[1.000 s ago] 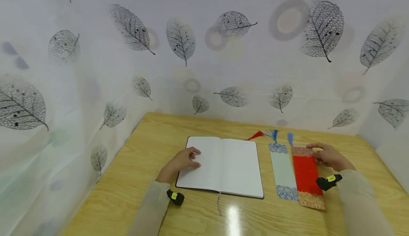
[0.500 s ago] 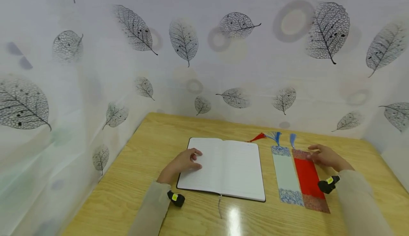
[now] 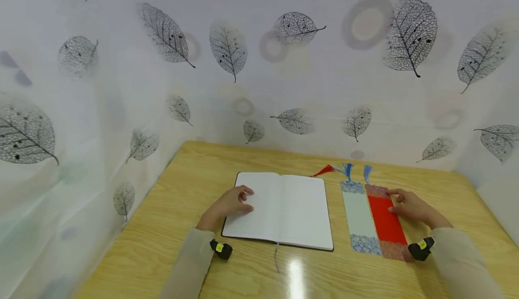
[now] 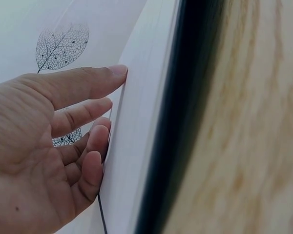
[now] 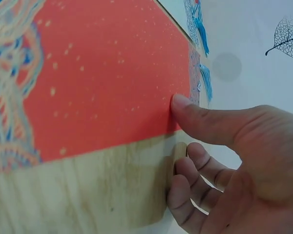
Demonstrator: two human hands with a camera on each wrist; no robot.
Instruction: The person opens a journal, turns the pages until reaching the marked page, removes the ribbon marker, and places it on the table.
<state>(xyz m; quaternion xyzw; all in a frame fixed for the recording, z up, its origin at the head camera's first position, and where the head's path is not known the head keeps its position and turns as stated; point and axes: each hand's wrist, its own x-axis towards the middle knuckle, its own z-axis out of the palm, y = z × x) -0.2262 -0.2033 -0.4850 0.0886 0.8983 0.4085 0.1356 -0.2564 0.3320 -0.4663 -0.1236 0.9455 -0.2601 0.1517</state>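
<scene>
An open notebook (image 3: pixel 302 213) with white pages lies on the table. My left hand (image 3: pixel 233 202) rests over its left page, and in the left wrist view the fingertips (image 4: pixel 118 70) meet the paper, fingers loosely bent and nothing between them. To the right lies a red bookmark (image 3: pixel 387 220) with patterned end bands and a blue tassel (image 3: pixel 367 173). My right hand (image 3: pixel 411 206) touches its right edge near the top. In the right wrist view the thumb (image 5: pixel 183 102) lies on the red face, while the other fingers are loosely curled beside the edge, over the table.
A pale green bookmark (image 3: pixel 358 215) with blue lace bands lies just left of the red one. A red tassel (image 3: pixel 324 170) sticks out behind the notebook, and a grey ribbon (image 3: pixel 276 258) hangs from its front. Leaf-patterned cloth (image 3: pixel 259 92) encloses the wood table (image 3: pixel 211 164).
The red bookmark's top has shifted slightly left, closer to the green bookmark, and its bottom band lies flatter. My right hand has slid down its right edge. My left hand stays put.
</scene>
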